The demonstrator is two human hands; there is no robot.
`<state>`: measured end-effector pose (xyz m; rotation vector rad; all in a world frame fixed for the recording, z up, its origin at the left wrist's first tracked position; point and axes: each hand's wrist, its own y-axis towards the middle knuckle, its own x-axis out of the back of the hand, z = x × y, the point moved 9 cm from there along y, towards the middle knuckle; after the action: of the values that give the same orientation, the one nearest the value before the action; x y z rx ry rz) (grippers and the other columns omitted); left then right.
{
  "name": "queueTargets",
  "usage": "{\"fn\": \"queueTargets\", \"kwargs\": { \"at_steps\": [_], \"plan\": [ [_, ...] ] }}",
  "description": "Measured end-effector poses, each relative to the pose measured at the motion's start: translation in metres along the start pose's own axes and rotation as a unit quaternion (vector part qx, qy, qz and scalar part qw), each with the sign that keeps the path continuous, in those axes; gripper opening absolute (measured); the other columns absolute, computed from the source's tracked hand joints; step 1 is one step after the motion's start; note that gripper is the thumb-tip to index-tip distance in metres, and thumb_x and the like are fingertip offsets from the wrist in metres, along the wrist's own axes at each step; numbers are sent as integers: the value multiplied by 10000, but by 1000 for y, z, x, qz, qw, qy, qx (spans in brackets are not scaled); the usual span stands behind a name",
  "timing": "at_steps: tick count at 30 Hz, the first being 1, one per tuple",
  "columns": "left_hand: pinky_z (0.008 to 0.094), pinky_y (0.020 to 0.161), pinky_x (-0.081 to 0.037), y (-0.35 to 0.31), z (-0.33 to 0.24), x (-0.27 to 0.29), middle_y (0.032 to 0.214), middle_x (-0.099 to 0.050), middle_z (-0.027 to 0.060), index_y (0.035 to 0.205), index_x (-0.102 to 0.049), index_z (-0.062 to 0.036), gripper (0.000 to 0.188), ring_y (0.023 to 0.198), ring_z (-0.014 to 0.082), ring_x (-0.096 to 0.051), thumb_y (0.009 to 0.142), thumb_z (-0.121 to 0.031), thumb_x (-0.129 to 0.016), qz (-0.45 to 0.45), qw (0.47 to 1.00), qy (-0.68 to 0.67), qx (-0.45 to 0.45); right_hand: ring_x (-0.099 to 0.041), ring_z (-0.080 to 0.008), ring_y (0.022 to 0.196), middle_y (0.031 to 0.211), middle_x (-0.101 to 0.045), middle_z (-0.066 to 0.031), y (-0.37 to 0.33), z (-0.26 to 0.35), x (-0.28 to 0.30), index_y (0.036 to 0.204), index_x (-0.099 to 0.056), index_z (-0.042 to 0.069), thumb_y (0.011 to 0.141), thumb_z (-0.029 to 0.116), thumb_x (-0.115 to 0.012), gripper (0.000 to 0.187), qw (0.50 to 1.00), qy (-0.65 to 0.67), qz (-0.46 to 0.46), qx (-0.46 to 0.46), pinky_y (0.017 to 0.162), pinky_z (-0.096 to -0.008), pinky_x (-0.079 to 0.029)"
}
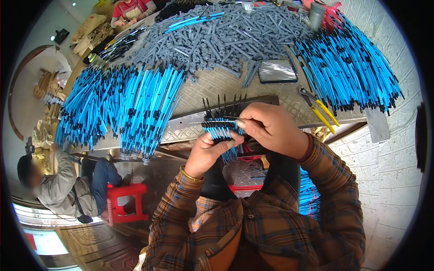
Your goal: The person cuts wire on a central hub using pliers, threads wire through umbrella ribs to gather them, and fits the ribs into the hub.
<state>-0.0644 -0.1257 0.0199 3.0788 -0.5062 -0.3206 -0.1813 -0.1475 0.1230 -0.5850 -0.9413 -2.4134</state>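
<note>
Near the table's front edge, my left hand [202, 156] is closed around a row of thin blue rods with black fittings [219, 133]. Their dark tips point away from me, and their lower ends hang below the hand. My right hand [273, 128] pinches a thin, straight metal wire [208, 122] between thumb and fingertips. That wire lies across the black fittings, reaching out past their left side. Whether it passes through them or only rests on them, I cannot tell. Yellow-handled pliers [322, 112] lie on the table to the right of my right hand.
Blue rods pile up at the left [92, 106] and right [357, 67]. Grey plastic parts [217, 40] heap across the back. A dark tray [296, 79] holds metal wires. One person [68, 180] sits left on a red stool [129, 203]; another [133, 11] works at the far side.
</note>
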Motion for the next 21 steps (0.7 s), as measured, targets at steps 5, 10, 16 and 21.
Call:
{"fn": "queueTargets", "kwargs": {
  "at_steps": [5, 10, 16, 21],
  "plan": [
    [267, 826, -477, -2, 1, -1, 979, -651, 86, 1030, -614, 17, 186, 937, 169, -615, 854, 19, -554, -13, 1000, -22, 3, -546, -225, 616, 719, -561, -100, -1, -2, -3, 849, -573, 10, 838, 108, -584, 98, 1000, 5, 12, -4, 560, -305, -423],
    [278, 837, -474, -2, 4, 1, 990, -652, 97, 1036, -612, 21, 186, 942, 180, -618, 861, 5, -553, 5, 1000, -6, 2, -578, -277, 672, 753, -587, -116, -11, -8, 7, 872, -576, 12, 832, 81, -559, 81, 998, 29, -27, -42, 598, -330, -451],
    [296, 856, -470, -4, 4, 1, 998, -652, 108, 1035, -614, 22, 185, 945, 185, -617, 865, -7, -549, 5, 1000, -1, 6, -613, -313, 724, 824, -630, -142, -20, -9, 7, 971, -602, 31, 815, 72, -547, 171, 998, -44, 23, -31, 610, -349, -469],
    [295, 853, -469, -4, 3, 1, 1001, -652, 109, 1037, -616, 18, 188, 953, 185, -614, 862, -9, -554, 7, 1000, -13, -9, -614, -313, 703, 845, -638, -148, -21, -5, 8, 1040, -609, 61, 809, 93, -548, 242, 995, -54, 55, -57, 588, -353, -469]
  ]
}}
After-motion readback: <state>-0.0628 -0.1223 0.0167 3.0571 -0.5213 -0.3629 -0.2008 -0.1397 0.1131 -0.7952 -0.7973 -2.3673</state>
